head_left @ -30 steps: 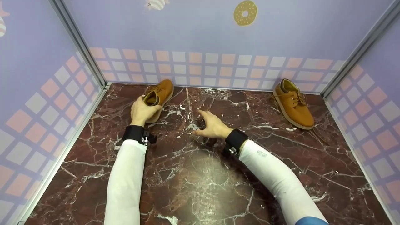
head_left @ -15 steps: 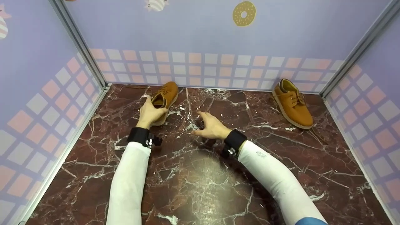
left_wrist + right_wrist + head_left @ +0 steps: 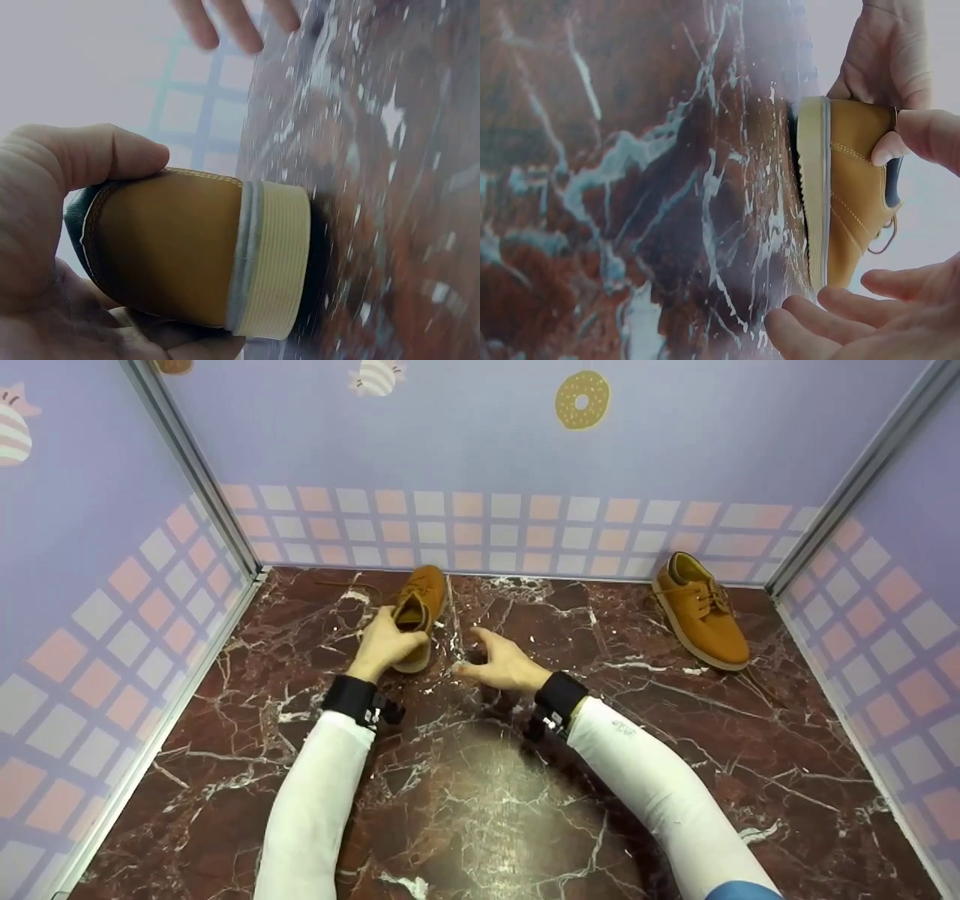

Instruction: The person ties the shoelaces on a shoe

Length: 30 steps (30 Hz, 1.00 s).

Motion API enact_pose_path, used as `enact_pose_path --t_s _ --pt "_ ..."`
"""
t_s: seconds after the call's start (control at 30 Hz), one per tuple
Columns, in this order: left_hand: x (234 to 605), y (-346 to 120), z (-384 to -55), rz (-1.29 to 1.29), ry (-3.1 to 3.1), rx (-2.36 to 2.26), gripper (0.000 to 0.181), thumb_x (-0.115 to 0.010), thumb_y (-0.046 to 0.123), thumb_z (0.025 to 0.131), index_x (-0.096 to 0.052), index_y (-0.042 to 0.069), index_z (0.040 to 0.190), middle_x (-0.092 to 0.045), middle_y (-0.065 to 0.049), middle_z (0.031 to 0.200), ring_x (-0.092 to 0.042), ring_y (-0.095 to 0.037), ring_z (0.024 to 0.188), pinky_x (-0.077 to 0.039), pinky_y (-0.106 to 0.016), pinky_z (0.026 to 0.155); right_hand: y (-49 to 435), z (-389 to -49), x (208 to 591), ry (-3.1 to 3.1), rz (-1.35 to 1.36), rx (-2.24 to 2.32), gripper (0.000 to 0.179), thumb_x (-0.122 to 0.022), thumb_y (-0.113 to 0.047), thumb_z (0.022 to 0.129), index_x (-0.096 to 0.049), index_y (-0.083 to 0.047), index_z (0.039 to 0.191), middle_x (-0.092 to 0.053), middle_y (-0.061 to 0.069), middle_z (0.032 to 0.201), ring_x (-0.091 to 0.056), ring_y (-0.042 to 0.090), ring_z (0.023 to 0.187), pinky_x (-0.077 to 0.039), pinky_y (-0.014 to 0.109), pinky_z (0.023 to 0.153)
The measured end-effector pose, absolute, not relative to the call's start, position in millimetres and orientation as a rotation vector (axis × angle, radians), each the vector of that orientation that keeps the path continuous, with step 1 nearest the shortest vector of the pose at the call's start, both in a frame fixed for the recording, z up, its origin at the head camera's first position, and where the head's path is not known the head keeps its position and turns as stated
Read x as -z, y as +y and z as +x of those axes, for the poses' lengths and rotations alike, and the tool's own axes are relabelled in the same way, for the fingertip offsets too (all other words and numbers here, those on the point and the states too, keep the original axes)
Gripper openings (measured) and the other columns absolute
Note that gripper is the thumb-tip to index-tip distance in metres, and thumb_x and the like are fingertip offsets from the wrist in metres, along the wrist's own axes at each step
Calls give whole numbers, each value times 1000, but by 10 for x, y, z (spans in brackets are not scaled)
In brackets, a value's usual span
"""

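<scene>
My left hand (image 3: 388, 641) grips a tan lace-up shoe (image 3: 426, 587) round its heel, thumb on one side and fingers on the other. In the left wrist view the shoe's heel (image 3: 180, 240) and cream sole (image 3: 277, 259) fill the space between thumb and fingers. The shoe's toe points toward the back wall. To its right, my right hand (image 3: 506, 660) hovers over the floor with fingers spread and nothing held. The right wrist view shows the shoe's side (image 3: 847, 172) upright and close to the floor; whether the sole touches is hard to tell.
A matching tan shoe (image 3: 705, 615) sits at the back right, toe toward me, with a lace trailing on the floor. Marbled dark red floor (image 3: 465, 780) lies between lilac walls (image 3: 465, 450). A loose lace (image 3: 349, 585) extends left of the gripped shoe.
My left hand has moved the shoe to the right and slightly toward me, closer to my right hand. The right hand has hardly moved. The other shoe stays put.
</scene>
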<state>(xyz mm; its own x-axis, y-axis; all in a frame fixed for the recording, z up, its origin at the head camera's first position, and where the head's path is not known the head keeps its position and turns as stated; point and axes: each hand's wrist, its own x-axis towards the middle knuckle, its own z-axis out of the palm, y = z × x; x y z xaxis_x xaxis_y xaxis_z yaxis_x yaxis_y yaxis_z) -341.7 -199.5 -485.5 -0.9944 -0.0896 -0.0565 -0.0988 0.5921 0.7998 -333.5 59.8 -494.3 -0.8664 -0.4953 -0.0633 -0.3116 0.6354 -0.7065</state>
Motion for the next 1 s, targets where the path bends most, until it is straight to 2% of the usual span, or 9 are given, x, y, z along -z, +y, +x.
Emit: enact_pose_path --t_s 0.17,0.23,0.33,0.43,0.47,0.57,0.67,0.87,1.0 --pt "4867 -1751 -3345 -63 2800 -1298 101 -79 30 89 -31 -5 171 -56 -35 162 -59 -50 147 -49 -61 128 660 -3654 5364 2618 -601 1105 114 -74 -73 96 -30 -6 177 -47 21 177 -56 40 156 -46 51 133" --pt "4988 -1708 -3395 -4 2821 -1255 110 -79 37 89 -23 -5 174 -50 -36 168 -57 -51 151 -48 -58 130 664 -3707 5432 2630 -566 1119 113 -72 -74 98 -31 -3 176 -46 21 178 -54 40 158 -45 51 134" --pt "4966 -1592 -3342 52 2825 -1215 116 -79 43 91 -19 -8 175 -43 -39 172 -51 -54 157 -43 -59 134 661 -3638 5333 2625 -535 1190 107 -69 -72 101 -34 -1 174 -53 23 172 -58 39 155 -50 50 129" --pt "4953 -1510 -3293 97 2802 -1274 112 -81 43 91 -24 -7 174 -48 -37 170 -52 -52 156 -44 -59 133 656 -3496 5150 2563 -505 1310 97 -66 -63 106 -35 0 173 -56 24 169 -60 39 154 -52 50 127" --pt "4820 -1442 -3193 86 2774 -1308 106 -80 39 92 -28 -6 172 -50 -37 168 -51 -53 156 -43 -62 133 656 -3465 5109 2535 -497 1359 95 -65 -62 107 -34 -1 174 -55 23 170 -59 39 155 -52 49 128" --pt "4812 -1407 -3170 83 2672 -1496 90 -77 35 95 -39 -1 168 -55 -31 165 -55 -47 154 -45 -60 131 623 -3329 4944 2474 -428 1459 89 -61 -54 111 -31 -1 175 -44 24 178 -48 40 164 -41 51 137" --pt "4787 -1383 -3172 10 2546 -1654 84 -70 34 103 -35 1 171 -47 -27 174 -46 -42 162 -37 -57 138 580 -3290 4909 2443 -364 1529 84 -55 -50 114 -30 2 175 -39 25 180 -41 41 168 -35 51 140" --pt "4745 -1310 -3153 -88 2463 -1650 84 -51 35 112 -13 2 179 -18 -22 188 -21 -37 176 -21 -52 146 537 -3268 4946 2181 -268 1751 76 -51 -42 118 -28 2 175 -35 26 182 -43 42 166 -51 55 129" --pt "4761 -1244 -3109 -57 2519 -1580 82 -48 34 113 -13 -1 179 -17 -23 188 -19 -38 177 -20 -52 146 557 -3248 4943 2150 -251 1806 72 -53 -39 118 -33 1 174 -41 26 179 -49 42 163 -53 56 126"
